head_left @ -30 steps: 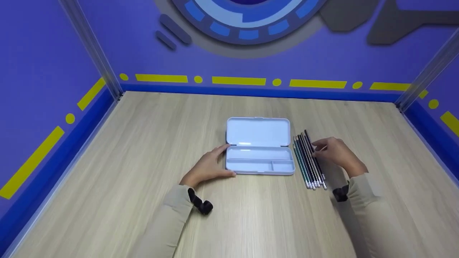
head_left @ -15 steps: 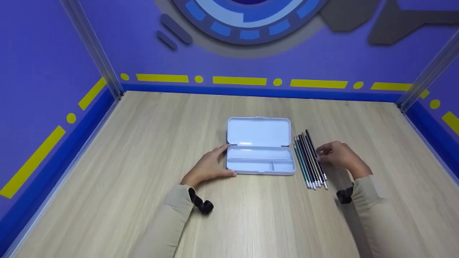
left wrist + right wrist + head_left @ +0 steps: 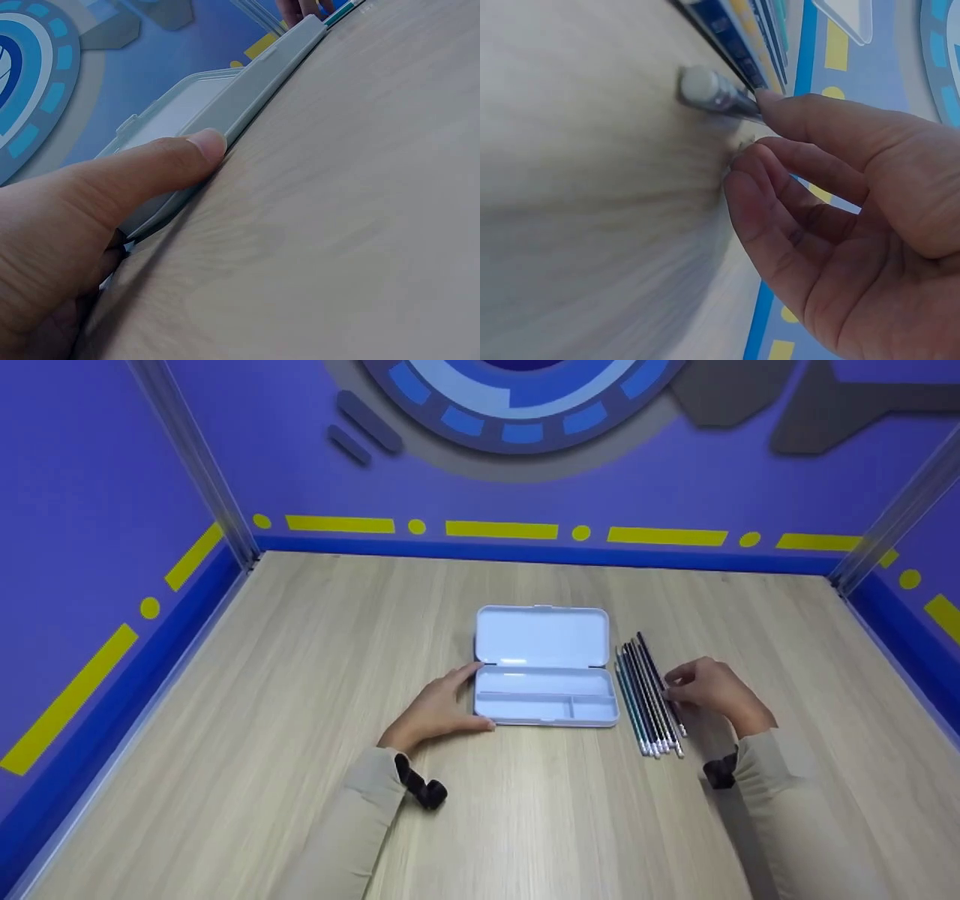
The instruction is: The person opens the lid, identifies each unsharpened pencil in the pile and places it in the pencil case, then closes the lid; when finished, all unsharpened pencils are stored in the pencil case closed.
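An open white pencil case (image 3: pixel 544 717) lies on the table with its lid (image 3: pixel 542 636) tipped back. My left hand (image 3: pixel 435 709) holds its left end, thumb along the front wall and a finger near the hinge. In the left wrist view the thumb (image 3: pixel 176 157) presses the case's front side. Right of the case lies a row of several pencils (image 3: pixel 646 701), dark and teal, eraser ends towards me. My right hand (image 3: pixel 709 688) pinches the rightmost pencil; in the right wrist view that pencil (image 3: pixel 712 91) shows its pale eraser end beside the thumb. Its far part is hidden.
The case has one long compartment at the back and two shorter ones in front. Blue walls (image 3: pixel 495 502) with yellow marks enclose the wooden table (image 3: pixel 360 615) at the back and both sides. A black wrist camera (image 3: pixel 427 793) sits on the left sleeve.
My right hand has drawn slightly to the right, away from the row. The rightmost pencil's eraser end has shifted away from me, out of line with the others. My left hand stays on the case.
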Demonstrator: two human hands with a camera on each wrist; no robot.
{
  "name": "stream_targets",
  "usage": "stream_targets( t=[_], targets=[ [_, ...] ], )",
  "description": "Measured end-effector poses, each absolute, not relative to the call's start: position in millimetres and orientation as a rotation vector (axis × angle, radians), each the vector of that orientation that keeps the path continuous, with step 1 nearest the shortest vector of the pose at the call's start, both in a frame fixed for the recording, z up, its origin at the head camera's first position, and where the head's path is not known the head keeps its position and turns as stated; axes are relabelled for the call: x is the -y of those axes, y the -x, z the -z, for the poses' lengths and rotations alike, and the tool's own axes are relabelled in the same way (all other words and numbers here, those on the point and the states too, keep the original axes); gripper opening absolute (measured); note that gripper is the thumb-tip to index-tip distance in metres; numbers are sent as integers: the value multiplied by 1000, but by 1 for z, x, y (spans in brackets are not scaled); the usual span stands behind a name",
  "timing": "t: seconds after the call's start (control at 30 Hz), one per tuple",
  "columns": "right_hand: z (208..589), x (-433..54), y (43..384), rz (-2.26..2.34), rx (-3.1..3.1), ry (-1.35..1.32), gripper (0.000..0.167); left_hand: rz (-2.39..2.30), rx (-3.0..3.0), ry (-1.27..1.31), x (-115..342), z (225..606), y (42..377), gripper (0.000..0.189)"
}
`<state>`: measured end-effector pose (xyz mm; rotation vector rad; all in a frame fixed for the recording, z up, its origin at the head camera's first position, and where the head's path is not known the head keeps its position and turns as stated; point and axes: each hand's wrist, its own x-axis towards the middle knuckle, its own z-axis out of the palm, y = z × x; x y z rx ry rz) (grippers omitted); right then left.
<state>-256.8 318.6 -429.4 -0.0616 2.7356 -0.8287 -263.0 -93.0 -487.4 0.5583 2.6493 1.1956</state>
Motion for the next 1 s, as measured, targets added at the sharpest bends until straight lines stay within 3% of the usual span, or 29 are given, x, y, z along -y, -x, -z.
stream_targets(
  t=[0.4, 1.0],
  targets=[
    [431, -316, 257, 845, -2771, 46, 39, -1193, -2643, -568, 91, 486, 262, 106],
    [436, -324, 254, 982, -2686, 11, 47, -1185, -2652, -581, 94, 487, 262, 105]
  ],
)
